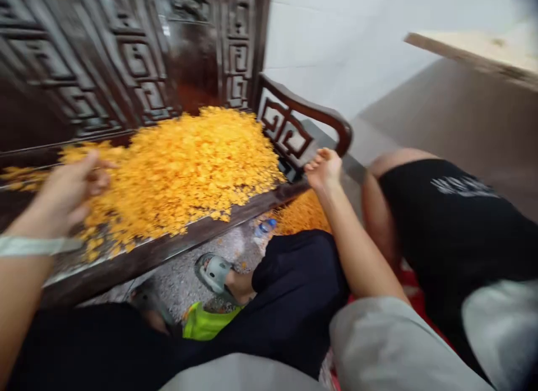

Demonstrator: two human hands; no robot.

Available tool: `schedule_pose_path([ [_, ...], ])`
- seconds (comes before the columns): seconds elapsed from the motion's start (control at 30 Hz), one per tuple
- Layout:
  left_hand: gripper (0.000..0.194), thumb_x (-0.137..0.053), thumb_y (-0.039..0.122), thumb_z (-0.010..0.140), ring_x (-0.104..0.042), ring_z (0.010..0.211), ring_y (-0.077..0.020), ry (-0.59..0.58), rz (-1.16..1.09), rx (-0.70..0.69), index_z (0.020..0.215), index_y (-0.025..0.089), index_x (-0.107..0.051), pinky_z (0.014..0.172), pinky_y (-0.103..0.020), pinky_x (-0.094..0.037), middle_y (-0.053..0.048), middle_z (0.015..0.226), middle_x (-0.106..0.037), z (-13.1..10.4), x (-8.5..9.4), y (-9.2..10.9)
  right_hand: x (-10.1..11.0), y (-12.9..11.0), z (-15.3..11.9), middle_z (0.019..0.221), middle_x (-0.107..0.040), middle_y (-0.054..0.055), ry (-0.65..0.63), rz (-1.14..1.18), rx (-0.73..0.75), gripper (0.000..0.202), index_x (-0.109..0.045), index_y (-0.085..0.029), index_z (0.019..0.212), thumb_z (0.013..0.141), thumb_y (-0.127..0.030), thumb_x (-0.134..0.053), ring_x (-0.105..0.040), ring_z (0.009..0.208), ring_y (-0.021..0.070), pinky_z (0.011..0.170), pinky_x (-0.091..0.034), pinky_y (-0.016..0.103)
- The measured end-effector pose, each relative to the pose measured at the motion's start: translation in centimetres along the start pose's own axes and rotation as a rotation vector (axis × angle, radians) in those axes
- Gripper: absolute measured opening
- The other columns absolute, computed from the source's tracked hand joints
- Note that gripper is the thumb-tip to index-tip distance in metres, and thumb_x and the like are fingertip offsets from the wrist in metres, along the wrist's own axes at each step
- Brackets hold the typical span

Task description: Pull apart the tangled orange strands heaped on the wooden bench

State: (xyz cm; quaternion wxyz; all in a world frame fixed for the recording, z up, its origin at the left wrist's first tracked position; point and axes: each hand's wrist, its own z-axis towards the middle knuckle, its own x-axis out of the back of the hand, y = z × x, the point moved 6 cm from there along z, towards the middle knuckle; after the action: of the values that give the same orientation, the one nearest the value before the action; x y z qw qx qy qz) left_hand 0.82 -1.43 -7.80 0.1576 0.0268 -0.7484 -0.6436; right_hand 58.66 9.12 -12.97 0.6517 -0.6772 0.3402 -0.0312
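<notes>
A broad heap of small, flat, orange-yellow pieces (202,156) covers the seat of a dark carved wooden bench (247,212). At the heap's left end is my left hand (73,189), blurred by motion. Its fingers are partly bent, the thumb stands apart from them, and nothing shows between them. A pale band circles that wrist. My right hand (324,168) is raised near the bench's armrest (311,108), off the heap. Its fingers are curled closed, and whatever they may hold is hidden.
More orange pieces (305,214) lie below the bench's right end, beside a small plastic bottle (265,227). A bright green object (208,322) is on the floor near my grey clogs (214,273). Another person in black shorts (449,212) sits close at right, under a board edge (474,55).
</notes>
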Motion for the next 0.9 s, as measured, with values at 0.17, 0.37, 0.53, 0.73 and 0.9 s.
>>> schedule_pose_path([
  [0.17, 0.035, -0.063, 0.043, 0.105, -0.033, 0.044, -0.0069, 0.002, -0.016, -0.1, 0.089, 0.013, -0.069, 0.047, -0.02, -0.027, 0.006, 0.044, -0.043, 0.0, -1.7, 0.2, -10.4, -2.6, -7.5, 0.052, -0.037, -0.008, -0.176, -0.206, 0.772, 0.024, -0.052, -0.026, 0.073, 0.093, -0.037, -0.059, -0.028, 0.045, 0.0112, 0.048, -0.023, 0.03],
  [0.37, 0.044, -0.082, 0.062, 0.084, -0.035, 0.04, -0.0088, -0.065, -0.133, -0.273, 0.082, 0.02, -0.066, 0.042, -0.024, -0.025, 0.005, 0.044, -0.047, -1.6, -2.9, 1.0, -21.7, 3.0, -20.6, 0.08, -0.06, 0.0, -1.02, -0.569, 0.688, 0.033, -0.066, -0.022, 0.095, 0.1, -0.055, -0.064, -0.052, 0.07, 0.013, 0.065, -0.04, 0.031],
  [0.53, 0.048, -0.082, 0.065, 0.083, -0.041, 0.042, -0.0083, -0.113, -0.079, -0.359, 0.079, 0.02, -0.066, 0.045, -0.023, -0.03, 0.003, 0.048, -0.053, -3.6, -1.9, 0.4, -27.3, 9.4, -27.1, 0.086, -0.066, 0.001, -1.347, -0.598, 0.419, 0.046, -0.064, -0.021, 0.103, 0.097, -0.066, -0.066, -0.055, 0.073, 0.0133, 0.068, -0.042, 0.031],
  [0.73, 0.04, -0.085, 0.049, 0.079, -0.035, 0.042, -0.0065, 0.019, -0.219, -0.328, 0.067, 0.018, -0.062, 0.044, -0.024, -0.025, 0.005, 0.048, -0.045, -4.3, 2.6, -0.8, -32.0, 10.3, -31.4, 0.063, -0.044, -0.004, -1.38, -0.553, 0.747, 0.05, -0.05, -0.021, 0.071, 0.106, -0.057, -0.057, -0.041, 0.058, 0.0108, 0.063, -0.033, 0.031],
  [0.9, 0.021, -0.079, 0.022, 0.068, -0.032, 0.044, -0.0059, 0.151, -0.398, -0.087, 0.07, 0.018, -0.059, 0.042, -0.022, -0.02, 0.006, 0.054, -0.044, -2.5, 7.8, -2.8, -33.3, 8.3, -35.7, 0.068, -0.058, 0.0, -1.582, -0.406, 0.773, 0.04, -0.059, -0.023, 0.073, 0.109, -0.039, -0.053, -0.052, 0.063, 0.0136, 0.065, -0.039, 0.032],
])
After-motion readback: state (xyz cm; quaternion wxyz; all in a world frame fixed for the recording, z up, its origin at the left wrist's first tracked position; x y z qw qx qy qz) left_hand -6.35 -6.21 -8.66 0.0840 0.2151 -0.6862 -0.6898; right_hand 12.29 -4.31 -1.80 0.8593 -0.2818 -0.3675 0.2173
